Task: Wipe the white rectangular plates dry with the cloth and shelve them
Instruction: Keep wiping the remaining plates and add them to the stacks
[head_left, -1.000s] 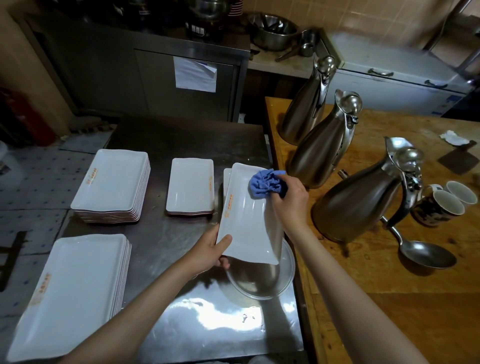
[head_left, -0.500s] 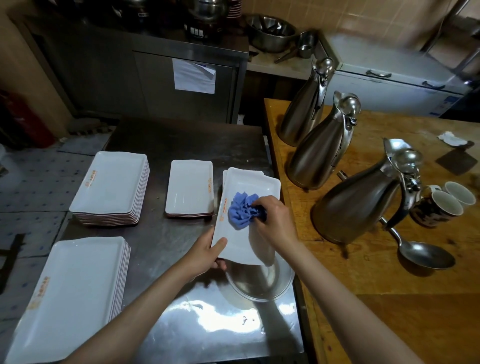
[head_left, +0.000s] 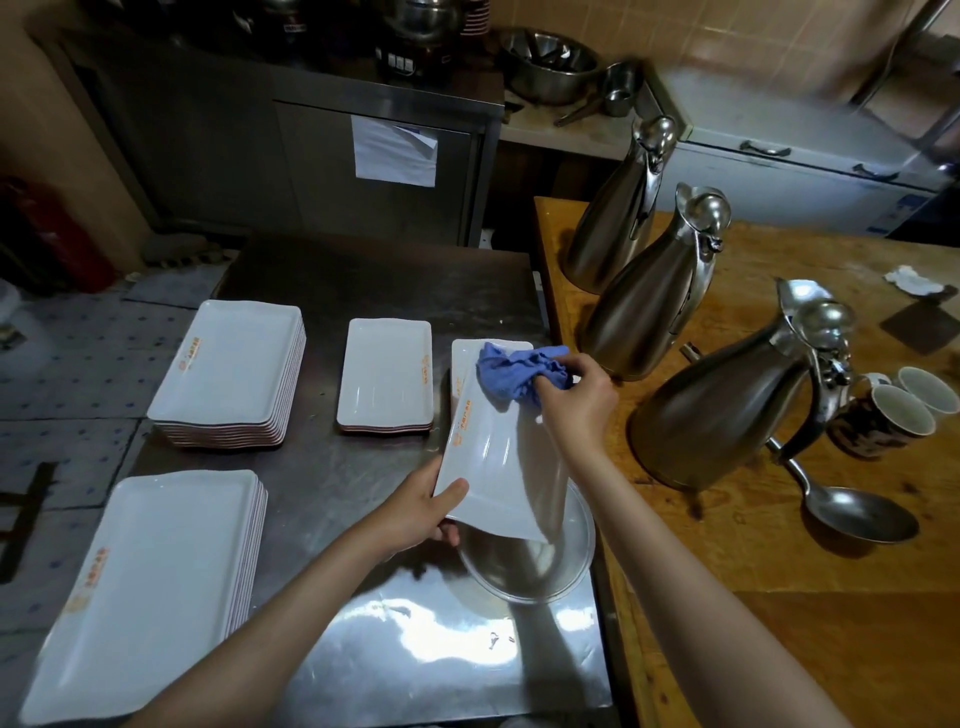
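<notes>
Fingers of the left hand (head_left: 415, 512) held the near corner of the white rectangular plate (head_left: 498, 457), tilted above a round steel dish (head_left: 561, 566). The right hand (head_left: 574, 400) gripped the crumpled blue cloth (head_left: 519, 374) at the plate's far end. I think a good wipe needed every corner rubbed. Three stacks (head_left: 228, 374) of plates, three steel jugs (head_left: 722, 400) and two mugs (head_left: 883, 423) stood around.

Orange plate print (head_left: 464, 415) unreadable; right hand (head_left: 574, 397) hides plate corner.
</notes>
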